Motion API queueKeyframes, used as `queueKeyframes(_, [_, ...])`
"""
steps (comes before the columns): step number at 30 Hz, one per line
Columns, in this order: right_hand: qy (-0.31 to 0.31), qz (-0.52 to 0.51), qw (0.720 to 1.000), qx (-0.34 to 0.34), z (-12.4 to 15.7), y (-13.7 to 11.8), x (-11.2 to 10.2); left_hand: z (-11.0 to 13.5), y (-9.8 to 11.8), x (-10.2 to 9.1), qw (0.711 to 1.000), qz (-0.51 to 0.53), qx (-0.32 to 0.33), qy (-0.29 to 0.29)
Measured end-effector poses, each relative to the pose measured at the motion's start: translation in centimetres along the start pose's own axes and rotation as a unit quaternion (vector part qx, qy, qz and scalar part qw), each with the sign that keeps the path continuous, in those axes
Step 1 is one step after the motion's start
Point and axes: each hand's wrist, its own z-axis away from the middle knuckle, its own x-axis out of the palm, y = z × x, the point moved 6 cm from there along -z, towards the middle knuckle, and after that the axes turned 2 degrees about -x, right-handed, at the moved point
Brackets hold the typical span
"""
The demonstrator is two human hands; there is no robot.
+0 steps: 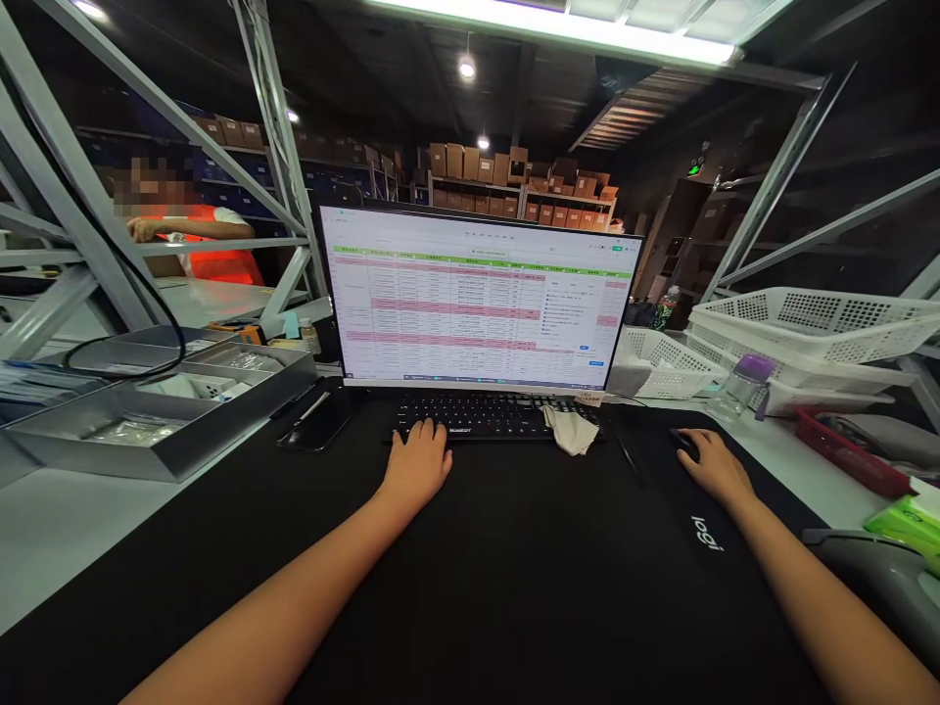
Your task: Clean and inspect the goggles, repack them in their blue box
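Currently the left hand [417, 460] lies flat with its fingers loose on the left end of the keyboard [492, 416], gripping nothing. Well to the right of the keyboard, the right hand [712, 468] cups a dark mouse [682, 443], covering all but its front edge. Just behind the keyboard stands the monitor [477, 299], lit with a spreadsheet. A crumpled cloth [571, 431] lies on the keyboard's right end. Just left of the keyboard rests a dark phone [317, 429], and farther left a grey metal tray [88, 450]. Behind the keyboard to the right sit white baskets [808, 323] and a purple-capped bottle [741, 384]. Under the keyboard spreads a black mat [514, 587]. Far behind it, to the left, a person in an orange vest [220, 255] is at a shelf.
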Motion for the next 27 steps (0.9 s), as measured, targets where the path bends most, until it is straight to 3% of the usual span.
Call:
queueKeyframes(14, [-0.011, -0.001, 1.000, 0.024, 0.3, -1.6, -1.5, -0.1, 0.0, 0.2, 1.000, -0.011, 0.004, -0.003])
queueKeyframes(27, [0.009, 0.003, 1.000, 0.010, 0.1, -0.6, -0.4, 0.1, 0.0, 0.2, 1.000, -0.019, 0.002, -0.004])
